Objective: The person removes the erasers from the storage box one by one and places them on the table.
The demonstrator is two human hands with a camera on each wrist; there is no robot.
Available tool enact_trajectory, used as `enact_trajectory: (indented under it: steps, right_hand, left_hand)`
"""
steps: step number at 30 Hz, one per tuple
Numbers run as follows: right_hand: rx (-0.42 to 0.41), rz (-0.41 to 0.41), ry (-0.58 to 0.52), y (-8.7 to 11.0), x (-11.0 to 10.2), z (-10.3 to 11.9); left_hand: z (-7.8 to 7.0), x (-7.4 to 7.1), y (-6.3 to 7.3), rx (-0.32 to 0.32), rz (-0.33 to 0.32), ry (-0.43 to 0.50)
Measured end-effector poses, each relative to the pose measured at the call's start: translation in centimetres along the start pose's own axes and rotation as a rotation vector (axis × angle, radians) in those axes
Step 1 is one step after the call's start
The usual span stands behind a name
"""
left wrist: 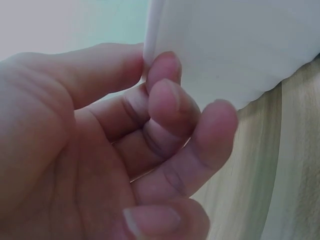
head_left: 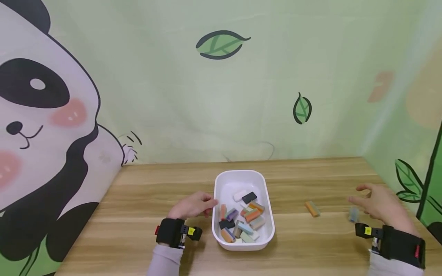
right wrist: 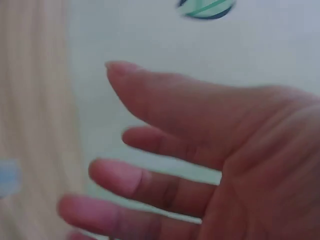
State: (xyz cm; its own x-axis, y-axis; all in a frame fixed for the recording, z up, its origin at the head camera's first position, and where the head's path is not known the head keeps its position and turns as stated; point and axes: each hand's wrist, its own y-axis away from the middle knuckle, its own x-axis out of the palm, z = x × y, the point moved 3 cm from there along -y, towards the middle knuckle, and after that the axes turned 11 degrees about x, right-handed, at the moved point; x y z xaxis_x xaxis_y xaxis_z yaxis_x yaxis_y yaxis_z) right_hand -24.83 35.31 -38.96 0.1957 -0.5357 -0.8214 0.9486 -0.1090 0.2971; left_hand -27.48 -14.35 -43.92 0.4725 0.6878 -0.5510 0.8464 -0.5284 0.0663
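A white plastic tray (head_left: 243,247) stands in the middle of the wooden table. My left hand (head_left: 193,205) pinches its left rim between thumb and fingertips, as the left wrist view shows with the tray wall (left wrist: 225,45) beside the fingers. On the right, my right hand (head_left: 385,205) is raised with fingers loosely spread and holding nothing. A blurred pale-blue block (head_left: 353,214), eraser-like, lies just left of and below those fingers; its edge also shows as a blue patch (right wrist: 7,177) in the right wrist view. An orange-and-grey block (head_left: 312,209) lies further left.
Inside the tray lie several small eraser-like blocks, among them a black one (head_left: 249,197), a purple one (head_left: 231,214) and a light-blue one (head_left: 245,228). Behind the table (head_left: 155,180) hangs a printed cloth backdrop (head_left: 165,96), which also closes off the right side.
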Motion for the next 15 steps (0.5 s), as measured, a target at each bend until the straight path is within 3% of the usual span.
enact_trajectory:
  steps: [4,8,15]
  right_hand:
    - [-0.112,-0.104,0.119,1.5,-0.4,3.5]
    - [-0.236,-0.157,0.147,2.7,1.4,8.4]
    - [-0.473,-0.101,0.168,5.4,7.2,17.8]
  left_hand:
    - [0.0,0.6,-0.2,0.003,0.016,0.015]
    - [0.2,0.7,-0.1,0.000,0.010,0.035]
    - [0.2,-0.1,0.0,0.010,0.004,0.022]
